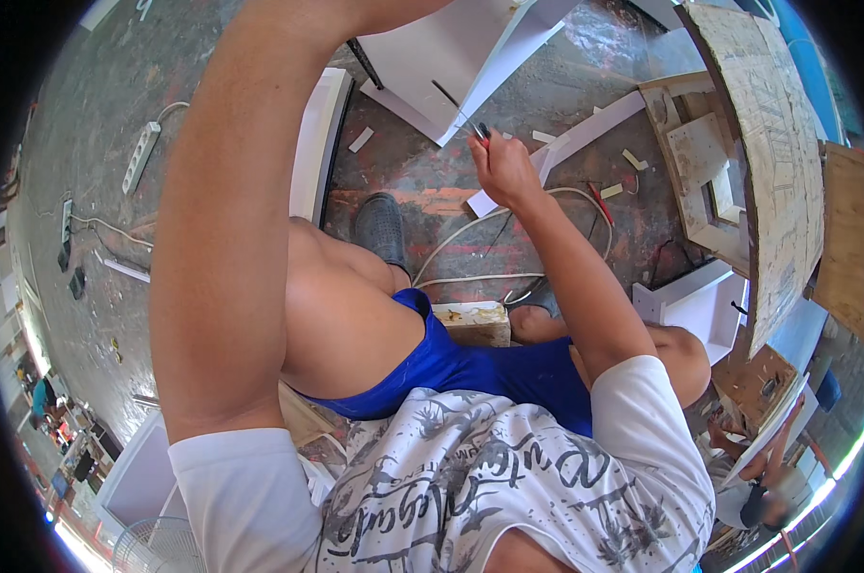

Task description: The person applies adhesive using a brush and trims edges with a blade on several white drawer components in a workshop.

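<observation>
1. Here's the slim tool, red and black at the grip, up in the middle of the view, its dark thin shaft pointing up and to the left; its exact kind is too small to make out.
2. And the right hand has it, fingers curled tight around the grip, arm stretched forward over the floor.
3. The left arm runs big and close up the left side, its hand past the top edge, so whether that hand is open or holding anything, I cannot tell!
4. Right behind the shaft, the white panelled piece; contact between them is impossible to judge.
5. Just below and right, a long white strip slants across the floor, a pale cable looping nearby.
6. Between the legs, a wooden block; beside it, a dark perforated shoe.
7. Out right, a wooden frame next to a big sheet of cardboard.
8. Far left, a white power strip; lower right, another person!
</observation>
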`<control>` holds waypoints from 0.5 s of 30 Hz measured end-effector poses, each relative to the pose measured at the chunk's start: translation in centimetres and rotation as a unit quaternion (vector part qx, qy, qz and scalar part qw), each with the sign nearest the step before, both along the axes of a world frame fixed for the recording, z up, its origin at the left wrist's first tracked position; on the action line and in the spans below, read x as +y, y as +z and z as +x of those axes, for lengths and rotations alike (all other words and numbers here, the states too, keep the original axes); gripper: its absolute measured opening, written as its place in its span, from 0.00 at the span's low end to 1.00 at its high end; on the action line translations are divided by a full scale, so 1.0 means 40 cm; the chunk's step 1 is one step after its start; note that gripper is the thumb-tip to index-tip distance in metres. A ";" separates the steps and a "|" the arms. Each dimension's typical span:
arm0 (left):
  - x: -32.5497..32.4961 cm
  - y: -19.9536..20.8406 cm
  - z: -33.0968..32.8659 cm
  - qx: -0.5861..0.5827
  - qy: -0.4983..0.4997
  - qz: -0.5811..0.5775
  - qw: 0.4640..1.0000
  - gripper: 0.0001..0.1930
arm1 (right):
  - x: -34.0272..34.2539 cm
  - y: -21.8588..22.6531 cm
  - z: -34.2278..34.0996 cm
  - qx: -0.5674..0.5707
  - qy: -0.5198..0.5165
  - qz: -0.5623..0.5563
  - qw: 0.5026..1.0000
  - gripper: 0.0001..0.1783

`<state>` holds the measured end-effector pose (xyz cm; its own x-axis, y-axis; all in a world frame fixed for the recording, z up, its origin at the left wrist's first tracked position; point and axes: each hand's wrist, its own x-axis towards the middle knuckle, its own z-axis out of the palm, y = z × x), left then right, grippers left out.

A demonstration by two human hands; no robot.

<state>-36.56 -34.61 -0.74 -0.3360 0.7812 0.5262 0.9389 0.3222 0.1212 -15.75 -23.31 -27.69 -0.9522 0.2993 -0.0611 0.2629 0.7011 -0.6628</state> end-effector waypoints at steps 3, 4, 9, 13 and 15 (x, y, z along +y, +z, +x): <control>-0.007 0.009 0.034 -0.001 -0.007 0.004 1.000 0.29 | -0.009 -0.021 -0.033 0.019 0.008 -0.014 1.000 0.20; -0.010 0.015 0.042 -0.004 0.000 -0.002 1.000 0.29 | -0.007 -0.024 -0.033 0.019 0.007 -0.016 1.000 0.20; -0.018 0.021 0.011 -0.002 0.007 -0.018 1.000 0.28 | 0.000 -0.044 0.001 0.028 0.015 -0.008 0.999 0.21; -0.009 0.013 0.031 0.000 -0.009 0.005 1.000 0.28 | 0.005 -0.087 -0.015 0.031 0.001 0.002 1.000 0.21; -0.001 -0.021 0.012 0.005 -0.040 0.029 0.999 0.28 | 0.016 -0.103 -0.028 -0.002 0.011 -0.004 1.000 0.21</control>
